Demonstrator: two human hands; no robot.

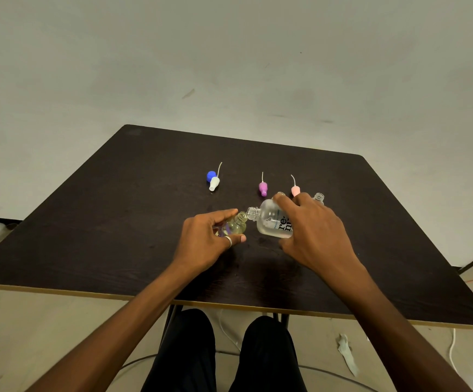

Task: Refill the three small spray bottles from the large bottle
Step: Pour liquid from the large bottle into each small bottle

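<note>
Grips a small bottle (236,225) in the left hand (208,241), thumb and fingers curled round it, neck tilted toward the right hand (313,233). Holds the large bottle (270,222) there, fingers wrapped over its body, tipped sideways, mouth meeting the small bottle's mouth above the table (116,222). Just beyond the right fingers, a purple cap (262,189), a pink cap (295,190), an uncapped bottle (318,198); beyond the left hand, a blue-and-white cap (213,181).

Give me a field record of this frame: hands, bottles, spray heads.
left hand: holds small bottle, tilted
right hand: holds large bottle, tipped, neck at the small bottle's mouth
small bottle content: yellowish liquid
heads lying on table: blue-and-white head, purple head, pink head
second open bottle: upright, behind right hand
</note>
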